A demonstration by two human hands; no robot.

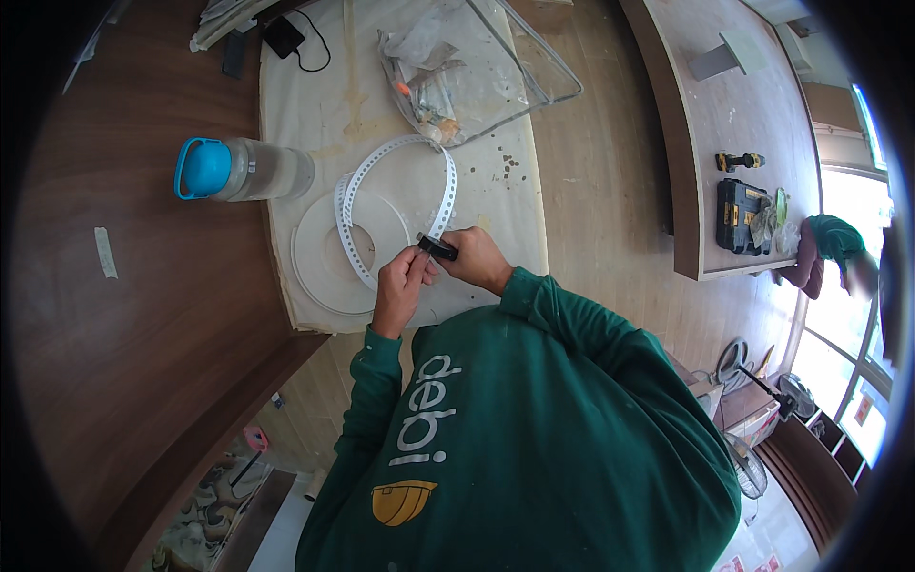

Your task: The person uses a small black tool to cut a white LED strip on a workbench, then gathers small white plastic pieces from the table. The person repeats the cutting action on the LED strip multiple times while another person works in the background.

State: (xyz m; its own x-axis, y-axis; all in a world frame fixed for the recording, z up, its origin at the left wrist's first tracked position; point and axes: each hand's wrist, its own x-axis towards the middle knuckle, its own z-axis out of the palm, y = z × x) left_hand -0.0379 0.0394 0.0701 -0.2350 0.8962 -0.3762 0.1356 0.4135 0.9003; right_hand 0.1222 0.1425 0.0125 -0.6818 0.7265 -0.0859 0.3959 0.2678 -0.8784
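Observation:
My right hand (478, 259) is closed around a small black object (437, 247), its exact kind unclear. Against its near side my left hand (398, 288) is closed in a pinch. What its fingertips grip is too small to make out. A white strip with a row of holes (451, 187) lies in loose loops beyond my hands, one stretch running up to the black object. Under the loops sits a flat white ring or disc (310, 255), partly covered by the strip and my left hand.
A bottle with a blue lid (255, 170) lies left of the loops. Farther off on the covered table (515, 214) are a clear plastic bag (457, 81), dark bits (513, 170) and a black adapter (283, 36). Another bench (701, 143) at right holds a drill (741, 161); a person crouches beyond.

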